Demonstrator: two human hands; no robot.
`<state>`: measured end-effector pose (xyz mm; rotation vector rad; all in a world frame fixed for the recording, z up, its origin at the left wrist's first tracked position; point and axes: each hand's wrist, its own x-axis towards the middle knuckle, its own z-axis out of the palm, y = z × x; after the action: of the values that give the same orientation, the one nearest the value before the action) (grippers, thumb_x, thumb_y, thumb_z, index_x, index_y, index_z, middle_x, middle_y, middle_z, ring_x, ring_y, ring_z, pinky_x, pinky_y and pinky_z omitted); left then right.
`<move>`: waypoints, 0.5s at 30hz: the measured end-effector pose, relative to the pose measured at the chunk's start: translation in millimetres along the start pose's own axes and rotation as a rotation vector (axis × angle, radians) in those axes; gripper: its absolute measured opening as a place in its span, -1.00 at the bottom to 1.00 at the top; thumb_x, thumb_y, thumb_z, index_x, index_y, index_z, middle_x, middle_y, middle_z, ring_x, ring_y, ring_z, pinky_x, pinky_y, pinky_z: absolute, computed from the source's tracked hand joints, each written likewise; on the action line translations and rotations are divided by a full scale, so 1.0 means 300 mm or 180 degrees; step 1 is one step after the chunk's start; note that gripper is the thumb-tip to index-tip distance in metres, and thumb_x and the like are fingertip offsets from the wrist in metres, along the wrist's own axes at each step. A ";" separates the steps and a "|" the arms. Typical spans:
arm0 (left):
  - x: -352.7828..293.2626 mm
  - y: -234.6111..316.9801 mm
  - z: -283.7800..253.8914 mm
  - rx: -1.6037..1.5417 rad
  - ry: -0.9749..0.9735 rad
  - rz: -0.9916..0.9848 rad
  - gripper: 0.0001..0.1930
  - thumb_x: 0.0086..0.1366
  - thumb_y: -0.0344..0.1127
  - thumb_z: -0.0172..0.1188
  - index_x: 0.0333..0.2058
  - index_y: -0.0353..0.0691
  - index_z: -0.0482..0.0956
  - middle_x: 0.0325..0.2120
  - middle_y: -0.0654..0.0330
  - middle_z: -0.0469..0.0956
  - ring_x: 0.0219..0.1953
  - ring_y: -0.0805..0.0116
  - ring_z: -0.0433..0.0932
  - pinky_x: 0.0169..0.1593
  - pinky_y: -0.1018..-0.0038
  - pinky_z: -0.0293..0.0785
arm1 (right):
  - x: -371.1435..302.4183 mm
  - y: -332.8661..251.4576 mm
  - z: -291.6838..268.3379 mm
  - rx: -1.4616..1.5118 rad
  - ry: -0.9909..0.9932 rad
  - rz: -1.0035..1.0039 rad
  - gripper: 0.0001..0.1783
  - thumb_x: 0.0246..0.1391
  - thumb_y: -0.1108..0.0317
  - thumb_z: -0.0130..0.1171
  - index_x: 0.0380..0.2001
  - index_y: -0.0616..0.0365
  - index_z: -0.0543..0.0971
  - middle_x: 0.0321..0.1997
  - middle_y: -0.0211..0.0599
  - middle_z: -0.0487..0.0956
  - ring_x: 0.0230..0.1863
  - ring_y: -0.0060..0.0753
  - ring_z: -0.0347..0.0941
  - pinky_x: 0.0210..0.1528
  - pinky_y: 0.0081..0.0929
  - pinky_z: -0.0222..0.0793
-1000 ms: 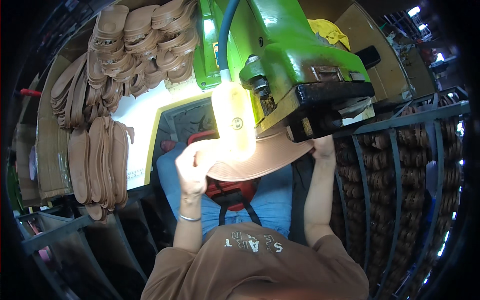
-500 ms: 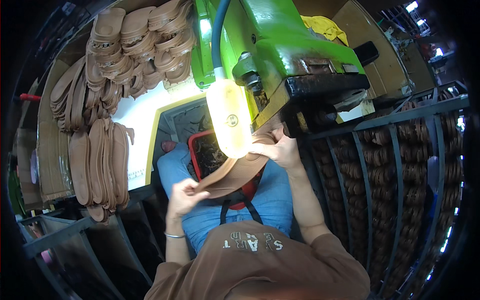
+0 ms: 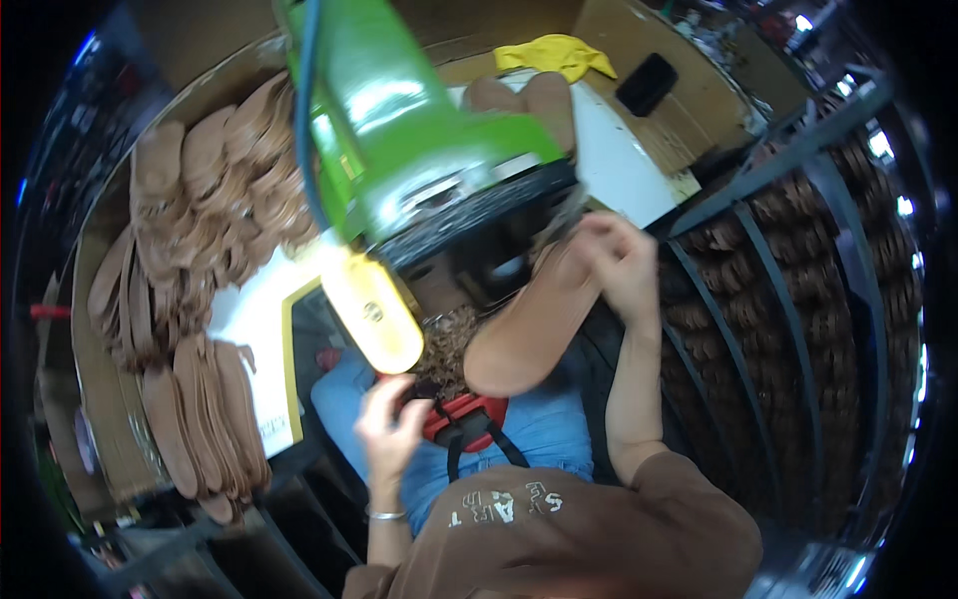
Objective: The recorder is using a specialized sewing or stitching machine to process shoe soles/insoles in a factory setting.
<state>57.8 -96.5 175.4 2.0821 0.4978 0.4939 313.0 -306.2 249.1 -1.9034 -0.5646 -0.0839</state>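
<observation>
My right hand [image 3: 617, 262] pinches one end of a brown shoe sole [image 3: 519, 344], holding it slantwise over my lap with its broad end toward me. The sole is just in front of a green machine [image 3: 399, 120] with a dark head. My left hand [image 3: 391, 429] is apart from the sole, its thumb and fingers spread, with nothing seen in them. Beside it are the lit yellow-white lamp [image 3: 371, 311] and a red bin [image 3: 481, 424] between my legs. The bin contains brown trimmings [image 3: 449, 344]. The sole's far end is partly hidden by my fingers.
Stacked brown soles [image 3: 205, 414] fill the left of a white table, edged by cardboard [image 3: 95, 399]. A pair of soles [image 3: 547, 105] lies behind the machine, near a yellow cloth [image 3: 559, 57] and a black object [image 3: 647, 84]. A metal rack [image 3: 773, 285] with many brown pieces stands at right.
My left hand has let go of the sole and drawn back toward my lap. The right hand has carried the sole rightward. The view has turned, shifting the machine and lamp left.
</observation>
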 end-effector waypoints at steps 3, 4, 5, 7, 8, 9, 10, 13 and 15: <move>0.037 -0.060 -0.258 0.1864 0.2208 0.0407 -0.68 0.08 -0.45 0.23 -0.15 -0.34 0.50 -0.16 0.03 0.51 -0.04 0.15 0.44 0.10 0.30 0.28 | 0.112 0.045 -0.107 0.0837 0.1514 -0.0113 -0.76 0.03 0.43 0.17 -0.19 0.17 0.48 -0.45 -0.32 0.55 -0.52 -0.67 0.42 -0.42 -0.71 0.39; 0.026 -0.073 -0.377 0.2478 0.2366 0.0231 -0.64 0.09 -0.38 0.26 -0.12 -0.33 0.48 -0.12 -0.01 0.48 -0.01 0.06 0.41 0.11 0.24 0.26 | 0.142 0.026 -0.101 0.0841 0.1741 -0.0019 -0.73 0.04 0.43 0.15 -0.14 0.16 0.45 -0.45 -0.31 0.54 -0.56 -0.68 0.40 -0.52 -0.71 0.36; 0.000 -0.120 -0.496 0.3179 0.2678 0.0122 -0.61 0.13 -0.26 0.23 -0.08 -0.29 0.47 -0.06 -0.03 0.43 0.05 0.01 0.34 0.14 0.19 0.21 | 0.176 0.007 -0.088 0.0865 0.1963 0.0076 -0.69 0.05 0.44 0.13 -0.10 0.16 0.41 -0.45 -0.31 0.54 -0.61 -0.69 0.38 -0.62 -0.71 0.34; -0.036 -0.200 -0.622 0.4292 0.3039 -0.0955 -0.51 0.17 0.02 0.14 -0.03 -0.20 0.45 0.03 -0.07 0.34 0.14 -0.05 0.23 0.18 0.09 0.11 | 0.272 0.118 -0.013 0.0875 0.1624 0.0071 -0.58 0.04 0.44 0.12 -0.02 0.12 0.29 -0.48 -0.29 0.53 -0.69 -0.65 0.39 -0.72 -0.73 0.28; -0.043 -0.243 -0.649 0.4660 0.3043 -0.1935 -0.43 0.18 0.17 0.06 0.00 -0.14 0.45 0.07 -0.09 0.30 0.17 -0.06 0.18 0.19 0.03 0.08 | 0.323 0.190 0.038 0.1129 0.1496 0.0267 -0.56 0.01 0.44 0.14 -0.03 0.10 0.28 -0.48 -0.20 0.54 -0.71 -0.58 0.43 -0.71 -0.66 0.31; -0.081 -0.318 -0.731 0.4326 0.2166 -0.2164 -0.34 0.15 0.31 -0.05 0.06 -0.03 0.41 0.14 -0.09 0.22 0.24 -0.06 0.08 0.20 -0.05 0.01 | 0.364 0.263 0.080 0.0660 0.1418 0.0534 -0.51 -0.06 0.37 0.19 -0.03 0.08 0.28 -0.42 -0.08 0.56 -0.58 -0.32 0.53 -0.54 -0.45 0.42; -0.060 -0.332 -0.706 0.4281 0.2168 -0.2046 -0.34 0.15 0.31 -0.05 0.06 -0.03 0.41 0.14 -0.09 0.22 0.24 -0.06 0.08 0.20 -0.05 0.01 | 0.416 0.409 0.094 0.0018 0.1539 0.0479 -0.43 -0.12 0.27 0.22 -0.01 0.09 0.26 -0.33 0.01 0.56 -0.34 -0.05 0.54 -0.27 -0.24 0.42; -0.092 -0.365 -0.691 0.4234 0.2034 -0.2312 -0.35 0.15 0.26 0.01 0.03 -0.14 0.45 0.13 -0.04 0.25 0.16 -0.10 0.18 0.13 0.02 0.15 | 0.412 0.445 0.193 -0.0197 0.1329 0.1058 -0.40 -0.10 0.15 0.20 -0.01 0.15 0.26 -0.22 0.05 0.54 -0.15 0.10 0.47 -0.11 -0.16 0.35; -0.115 -0.384 -0.761 0.3729 0.2402 -0.1856 -0.35 0.15 0.24 0.03 0.02 -0.17 0.46 0.11 -0.06 0.27 0.13 -0.09 0.24 0.11 0.07 0.20 | 0.384 0.454 0.206 0.0064 0.1397 0.0806 -0.35 -0.09 0.13 0.20 0.03 0.17 0.24 -0.34 -0.03 0.56 -0.26 0.00 0.51 -0.19 -0.22 0.37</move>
<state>-108.5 100.4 187.9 2.5266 2.1758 0.7123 459.6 -251.1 143.7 -1.8458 -0.0276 -0.3204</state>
